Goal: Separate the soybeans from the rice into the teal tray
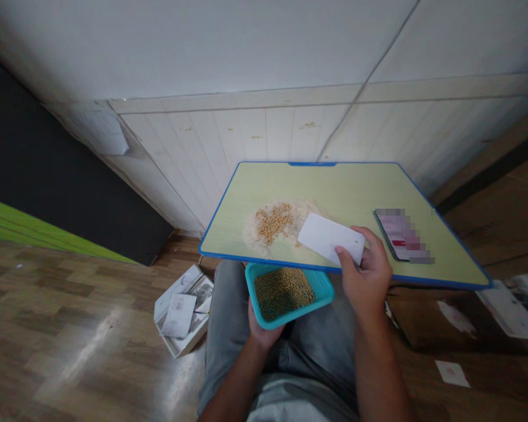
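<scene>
My left hand (264,333) is wrapped round the underside of a turquoise plastic basket (324,293), holding it below the table's front edge and over my lap. Many round yellowish soybeans (286,287) fill its bottom. In my right hand (369,269) is a white card (325,234), pinched at its right end between thumb and fingers. The card's left end is beside a pile of pale grains (305,208) that look like rice. Loose soybeans (273,223) lie among the grains on the table.
The small yellow-green table (347,181) has a blue rim and stands against a white panelled wall. A smartphone (400,234) lies on its right side. On the wooden floor to the left sits an open white box (182,316) with papers.
</scene>
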{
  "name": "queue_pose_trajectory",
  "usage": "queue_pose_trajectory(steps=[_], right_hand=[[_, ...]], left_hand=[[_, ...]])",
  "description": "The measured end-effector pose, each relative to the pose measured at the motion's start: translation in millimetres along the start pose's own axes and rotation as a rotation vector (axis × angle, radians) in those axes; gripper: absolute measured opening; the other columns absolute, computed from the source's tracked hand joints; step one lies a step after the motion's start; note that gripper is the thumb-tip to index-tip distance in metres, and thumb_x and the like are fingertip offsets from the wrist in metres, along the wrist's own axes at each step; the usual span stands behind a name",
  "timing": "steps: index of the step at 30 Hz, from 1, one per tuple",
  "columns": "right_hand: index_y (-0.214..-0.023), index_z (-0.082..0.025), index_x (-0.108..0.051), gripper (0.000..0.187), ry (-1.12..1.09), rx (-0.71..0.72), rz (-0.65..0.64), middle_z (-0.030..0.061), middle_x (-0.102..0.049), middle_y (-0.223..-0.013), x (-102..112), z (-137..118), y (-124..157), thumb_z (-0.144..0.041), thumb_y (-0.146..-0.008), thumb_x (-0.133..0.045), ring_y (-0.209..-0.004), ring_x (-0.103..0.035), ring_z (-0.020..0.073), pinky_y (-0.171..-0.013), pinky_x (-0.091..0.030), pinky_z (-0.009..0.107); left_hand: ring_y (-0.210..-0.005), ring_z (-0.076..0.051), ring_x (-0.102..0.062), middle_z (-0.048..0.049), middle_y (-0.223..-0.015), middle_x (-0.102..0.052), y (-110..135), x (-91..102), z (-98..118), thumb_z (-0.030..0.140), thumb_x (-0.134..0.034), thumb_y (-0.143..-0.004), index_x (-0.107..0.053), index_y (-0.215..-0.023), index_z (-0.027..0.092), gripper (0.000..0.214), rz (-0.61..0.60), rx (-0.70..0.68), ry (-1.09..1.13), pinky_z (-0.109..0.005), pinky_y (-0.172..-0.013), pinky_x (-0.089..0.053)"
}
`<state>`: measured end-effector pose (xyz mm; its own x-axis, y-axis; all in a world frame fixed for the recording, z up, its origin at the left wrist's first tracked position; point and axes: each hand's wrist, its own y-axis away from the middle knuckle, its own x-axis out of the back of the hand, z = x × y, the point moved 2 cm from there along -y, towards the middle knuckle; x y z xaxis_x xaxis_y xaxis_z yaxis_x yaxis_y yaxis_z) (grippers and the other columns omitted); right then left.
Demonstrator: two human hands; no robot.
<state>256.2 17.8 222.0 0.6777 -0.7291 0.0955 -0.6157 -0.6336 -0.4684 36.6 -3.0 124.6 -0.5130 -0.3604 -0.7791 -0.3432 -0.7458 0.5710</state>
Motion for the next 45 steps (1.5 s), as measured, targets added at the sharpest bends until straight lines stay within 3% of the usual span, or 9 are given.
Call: queue_pose_trajectory(steps=[10, 16, 26, 32, 39, 42, 45], right_hand=[[-0.136, -0.025, -0.080, 0.045, -0.037, -0.030, -0.052, 0.0084, -0.088, -0.116, -0.9, 0.1, 2.5, -0.037, -0.093, -0.087, -0.091, -0.084, 0.0264, -0.075, -0.065, 0.034], [-0.136, -0.025, -0.081, 0.044, -0.006, -0.043, -0.091, 0.0057, -0.086, -0.107, -0.4, 2.2, 3.8, -0.036, -0.093, -0.087, -0.079, -0.078, 0.0239, -0.072, -0.062, 0.035], [-0.135, -0.025, -0.080, 0.045, -0.035, -0.069, -0.111, 0.0039, -0.084, -0.101, -1.7, 1.8, 4.3, -0.037, -0.093, -0.087, -0.073, -0.074, 0.0216, -0.066, -0.057, 0.032], [-0.133, -0.025, -0.080, 0.044, -0.067, -0.089, -0.129, 0.0002, -0.079, -0.086, -1.6, 5.7, 4.9, -0.037, -0.092, -0.088, -0.063, -0.068, 0.0195, -0.056, -0.050, 0.029], [-0.132, -0.025, -0.079, 0.043, -0.092, -0.069, -0.083, 0.0062, -0.086, -0.108, -0.4, 8.2, 4.8, -0.039, -0.093, -0.089, -0.082, -0.080, 0.0237, -0.071, -0.063, 0.032], [-0.132, -0.025, -0.079, 0.043, -0.072, -0.055, -0.098, 0.0046, -0.085, -0.104, 0.3, 8.1, 4.7, -0.038, -0.093, -0.089, -0.073, -0.075, 0.0207, -0.064, -0.059, 0.029], [-0.132, -0.025, -0.079, 0.042, -0.068, -0.055, -0.112, 0.0042, -0.085, -0.102, 0.5, 7.3, 4.9, -0.037, -0.093, -0.088, -0.070, -0.074, 0.0196, -0.061, -0.056, 0.028]], left_hand=[[-0.178, -0.040, -0.050, -0.0027, -0.156, -0.087, 0.3, -1.1, 0.8, 0.051, -0.064, -0.108, -0.096, -0.126, 0.032, 0.041, -0.023, 0.000, 0.008, -0.064, -0.147, -0.043], [-0.180, -0.040, -0.046, -0.0045, -0.164, -0.082, 2.4, -3.8, 0.7, 0.051, -0.064, -0.109, -0.092, -0.140, 0.030, 0.046, -0.039, -0.002, 0.016, -0.065, -0.148, -0.040], [-0.179, -0.041, -0.048, -0.0030, -0.160, -0.085, 0.9, -5.5, 1.4, 0.051, -0.063, -0.110, -0.094, -0.134, 0.031, 0.044, -0.051, -0.010, 0.019, -0.067, -0.148, -0.040], [-0.180, -0.040, -0.047, -0.0033, -0.162, -0.084, -0.6, -2.0, 0.2, 0.051, -0.065, -0.108, -0.092, -0.138, 0.032, 0.045, -0.037, -0.010, 0.018, -0.065, -0.147, -0.041], [-0.179, -0.040, -0.048, -0.0058, -0.164, -0.083, -1.7, -1.9, -0.4, 0.050, -0.065, -0.108, -0.088, -0.147, 0.030, 0.050, -0.068, 0.015, 0.040, -0.065, -0.147, -0.041], [-0.180, -0.039, -0.047, -0.0056, -0.166, -0.082, -2.4, -2.3, -0.4, 0.051, -0.063, -0.108, -0.086, -0.150, 0.031, 0.052, -0.074, 0.024, 0.041, -0.065, -0.148, -0.039], [-0.180, -0.040, -0.047, -0.0041, -0.163, -0.084, -2.9, -1.2, -0.3, 0.050, -0.062, -0.109, -0.091, -0.140, 0.030, 0.047, -0.056, 0.016, 0.033, -0.063, -0.148, -0.040]])
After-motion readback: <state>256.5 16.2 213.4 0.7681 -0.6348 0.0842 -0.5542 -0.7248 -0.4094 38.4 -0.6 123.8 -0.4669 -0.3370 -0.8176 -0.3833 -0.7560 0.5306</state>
